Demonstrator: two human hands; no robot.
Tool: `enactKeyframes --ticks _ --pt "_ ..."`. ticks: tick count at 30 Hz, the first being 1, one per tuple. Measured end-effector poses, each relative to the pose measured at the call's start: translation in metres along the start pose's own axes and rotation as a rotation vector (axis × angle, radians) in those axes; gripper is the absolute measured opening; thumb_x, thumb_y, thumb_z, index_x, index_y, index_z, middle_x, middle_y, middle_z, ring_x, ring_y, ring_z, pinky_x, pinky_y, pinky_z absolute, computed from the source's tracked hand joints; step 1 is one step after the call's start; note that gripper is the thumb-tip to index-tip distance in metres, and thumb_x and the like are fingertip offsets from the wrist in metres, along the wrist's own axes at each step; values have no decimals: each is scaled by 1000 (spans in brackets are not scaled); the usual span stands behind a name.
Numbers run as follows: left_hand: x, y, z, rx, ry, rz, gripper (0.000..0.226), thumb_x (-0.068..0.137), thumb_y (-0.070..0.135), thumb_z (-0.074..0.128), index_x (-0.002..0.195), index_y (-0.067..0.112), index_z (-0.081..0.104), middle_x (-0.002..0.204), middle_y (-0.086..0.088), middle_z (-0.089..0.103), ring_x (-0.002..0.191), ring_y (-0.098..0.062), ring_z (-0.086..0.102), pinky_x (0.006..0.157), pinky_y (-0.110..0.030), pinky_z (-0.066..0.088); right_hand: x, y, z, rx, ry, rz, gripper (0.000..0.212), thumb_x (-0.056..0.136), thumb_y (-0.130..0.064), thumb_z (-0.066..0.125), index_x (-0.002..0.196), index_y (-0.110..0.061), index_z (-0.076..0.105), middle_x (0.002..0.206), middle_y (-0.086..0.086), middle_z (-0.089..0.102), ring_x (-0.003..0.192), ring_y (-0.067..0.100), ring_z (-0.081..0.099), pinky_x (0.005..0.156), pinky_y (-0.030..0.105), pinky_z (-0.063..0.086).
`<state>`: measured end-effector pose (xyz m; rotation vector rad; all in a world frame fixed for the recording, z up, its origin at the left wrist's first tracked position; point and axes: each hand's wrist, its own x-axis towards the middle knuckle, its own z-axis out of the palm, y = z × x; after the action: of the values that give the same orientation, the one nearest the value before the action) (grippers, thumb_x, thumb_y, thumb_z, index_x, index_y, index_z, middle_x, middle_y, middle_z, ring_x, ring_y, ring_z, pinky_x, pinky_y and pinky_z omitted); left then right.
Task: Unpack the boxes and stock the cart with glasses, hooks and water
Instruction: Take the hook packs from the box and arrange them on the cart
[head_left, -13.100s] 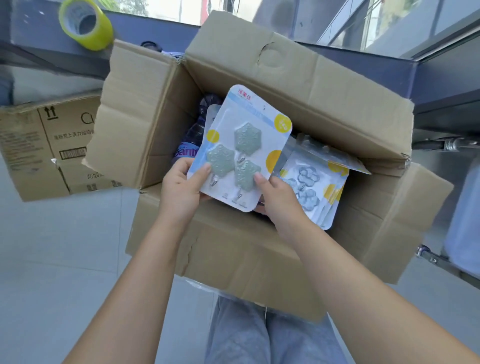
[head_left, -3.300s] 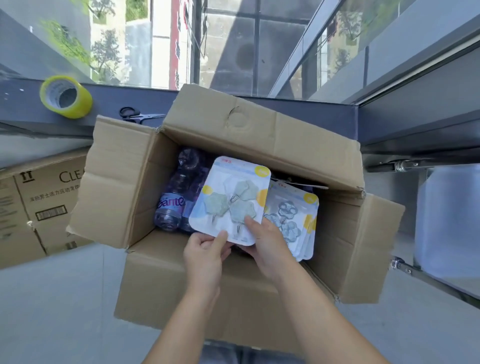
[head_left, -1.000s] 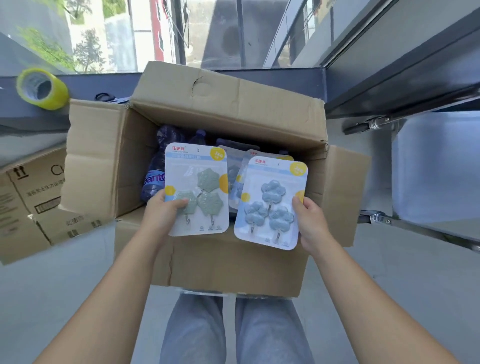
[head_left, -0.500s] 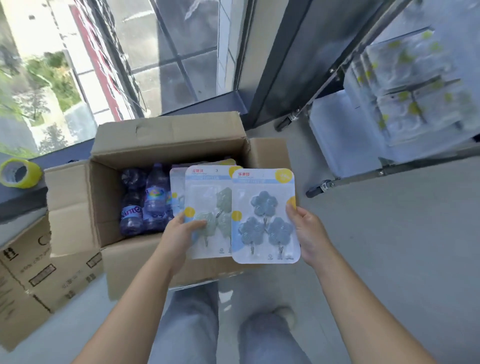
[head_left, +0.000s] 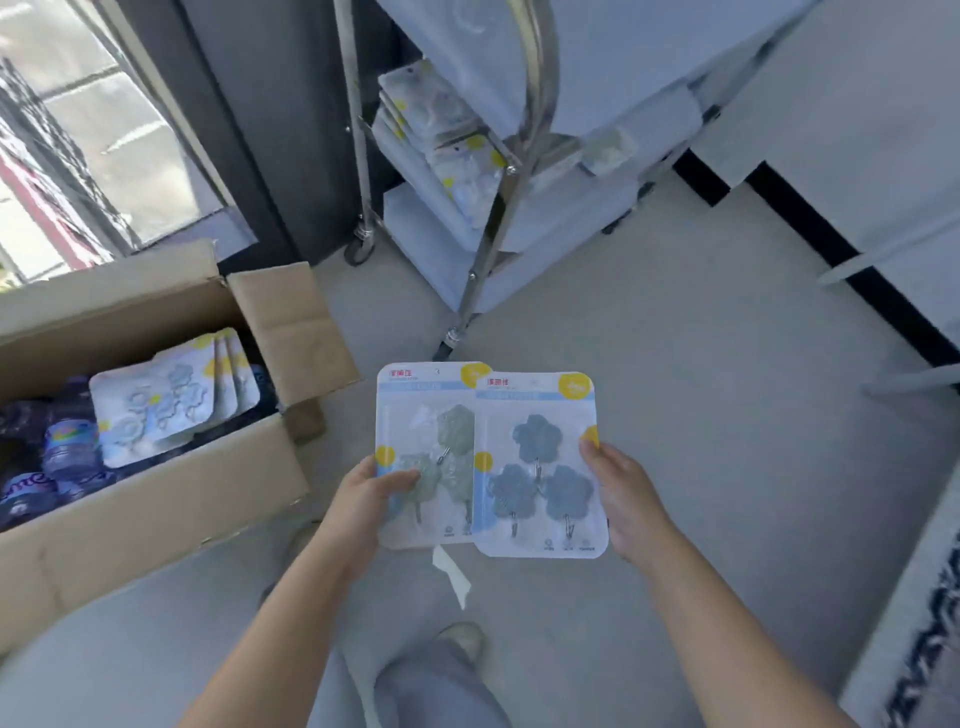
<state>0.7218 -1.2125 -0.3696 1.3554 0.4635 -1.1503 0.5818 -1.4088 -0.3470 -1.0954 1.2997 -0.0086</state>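
Head view, nearest first: a trouser leg (head_left: 441, 686) and a shoe (head_left: 460, 636) stand on the grey floor (head_left: 701, 415), with a white paper scrap (head_left: 452, 574) just ahead of the shoe. Above the scrap the left hand (head_left: 363, 499) grips the left edge of a green hook pack (head_left: 423, 457), thumb curled over its front. The right hand (head_left: 623, 501) holds a blue hook pack (head_left: 540, 465) by its right edge, thumb on the front. Each is a white card with yellow dots and three flower-shaped hooks under clear plastic; the blue pack overlaps the green one's right side. Both are held in the air over the floor.

To the left an open box (head_left: 156, 499) rests on the floor, its right flap up. Inside, more packs (head_left: 171, 395) lie stacked against its right wall, on top of water bottles (head_left: 62, 447) at the left.

Farther off stands a cart (head_left: 498, 171) with chrome posts and pale shelves; its middle shelf carries packs (head_left: 441, 119) along the left edge, blurred. Nothing lies between the held packs and the cart. A window (head_left: 78, 145) is at far left.
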Motion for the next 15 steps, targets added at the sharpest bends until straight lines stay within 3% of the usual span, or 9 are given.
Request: enactKeyframes --ticks 4,7,9,12,15 --pt "-1 -14 78 41 -22 -12 19 85 -6 57 94 10 63 85 -11 72 76 -29 67 72 -43 55 9 -21 -78 38 14 13 14 91 -2 46 92 -1 60 91 17 59 79 26 56 71 37 47" --pt "12 -11 120 75 -10 -11 19 85 -6 57 97 8 63 88 -12 70 75 -28 66 67 -37 54 26 -35 -118 67 -65 10 24 84 12 43 103 8 58 94 17 63 81 28 59 69 34 48" --pt "26 -5 145 82 0 -15 20 85 -5 57 99 8 63 92 -14 70 77 -30 66 74 -42 54 38 -47 -136 92 -115 -13 24 85 10 50 105 3 61 97 16 68 81 27 66 67 33 54" --pt "53 6 189 82 34 -36 25 84 -5 57 105 7 63 96 -17 67 81 -32 63 85 -50 49 70 -67 -162 173 -19 -22 29 81 3 63 109 -1 55 100 15 68 80 28 66 71 37 54" --pt "72 15 238 116 71 -17 23 83 -6 56 96 11 64 89 -12 66 72 -26 61 68 -36 52 99 -90 -193 173 26 -50 36 70 -10 70 103 -8 55 97 14 66 80 26 63 79 40 48"
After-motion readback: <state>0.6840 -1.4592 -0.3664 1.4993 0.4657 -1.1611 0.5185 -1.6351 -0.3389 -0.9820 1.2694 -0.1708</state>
